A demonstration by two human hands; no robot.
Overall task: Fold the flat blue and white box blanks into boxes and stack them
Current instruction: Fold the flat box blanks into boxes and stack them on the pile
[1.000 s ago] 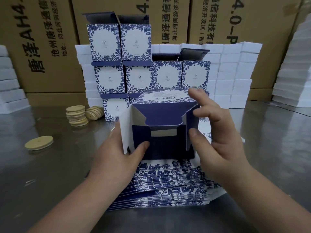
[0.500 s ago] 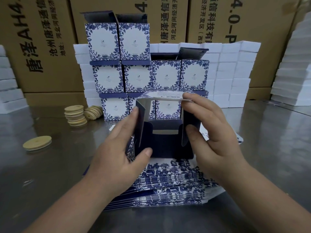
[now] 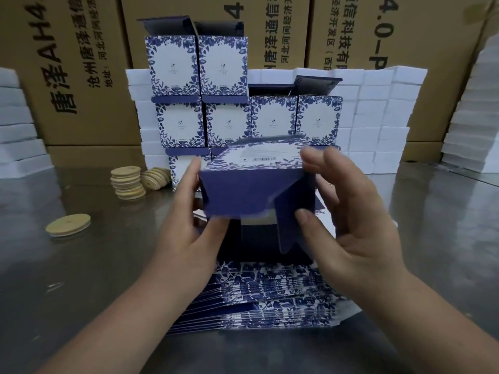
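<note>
Right now a half-folded box point(image 3: 253, 190) sits just above the pile of flat blanks point(image 3: 270, 292) on the tabletop point(image 3: 81, 265). The left hand point(image 3: 186, 230) grips its left side, thumb under a dark blue flap. The right hand point(image 3: 351, 225) clasps the right side, thumb pressing another flap. Finished boxes point(image 3: 224, 66) stand stacked behind, with wooden discs point(image 3: 127, 182) to their left.

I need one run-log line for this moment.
step: folding box shut | left hand: grips box | right hand: grips box | flat blanks: piled underneath | finished boxes: stacked behind
</note>
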